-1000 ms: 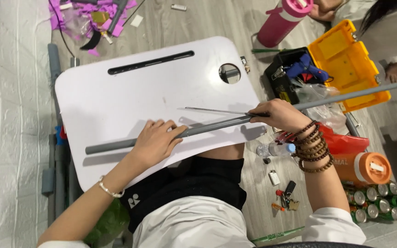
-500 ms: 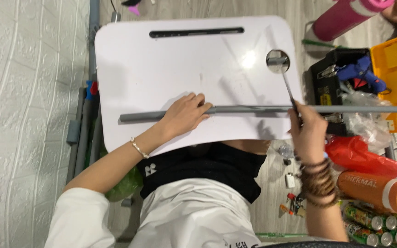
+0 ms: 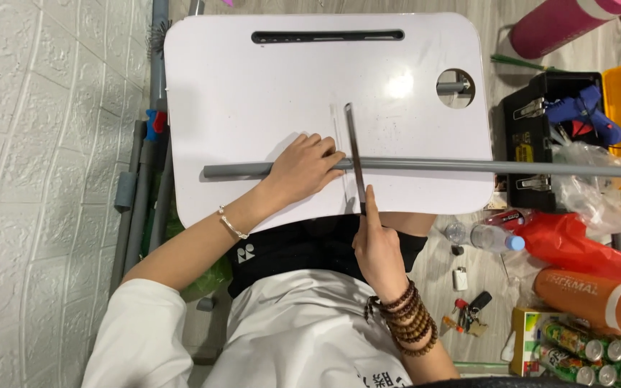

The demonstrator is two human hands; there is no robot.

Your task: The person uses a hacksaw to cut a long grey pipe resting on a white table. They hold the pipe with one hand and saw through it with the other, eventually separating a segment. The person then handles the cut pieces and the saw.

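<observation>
**Blade laid across a grey pipe**

A long grey pipe (image 3: 425, 166) lies crosswise on the white counter (image 3: 253, 86), its right end reaching out past the edge. The left hand (image 3: 302, 169) presses down on the pipe, fingers (image 3: 318, 147) wrapped over it. The right hand (image 3: 377, 248) grips the handle end of a thin saw blade (image 3: 354, 154), fingers closed, index finger stretched along it. The blade crosses the pipe just beside the left hand.
</observation>
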